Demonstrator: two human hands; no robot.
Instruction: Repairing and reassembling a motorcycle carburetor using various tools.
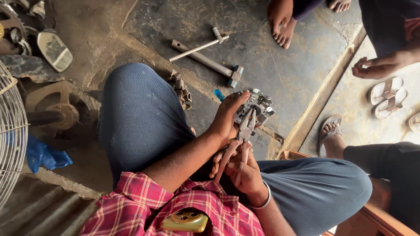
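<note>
Left hand [227, 120]: wrapped around metal engine part [256, 109], centre frame.
Right hand [243, 170]: closed on pliers [240, 137].
Progress: pliers' tips on part; nothing visibly removed.

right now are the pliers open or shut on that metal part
Shut, or nearly: the pliers' tips meet on the grey metal part, which the left hand holds, and the right hand grips the handles.

Below you, the stained concrete floor [280, 65] carries a T-handle socket wrench [205, 59], a small metal fitting [182, 90], a mirror [54, 50], a blue plastic bag [41, 155] and sandals [387, 97].
</note>
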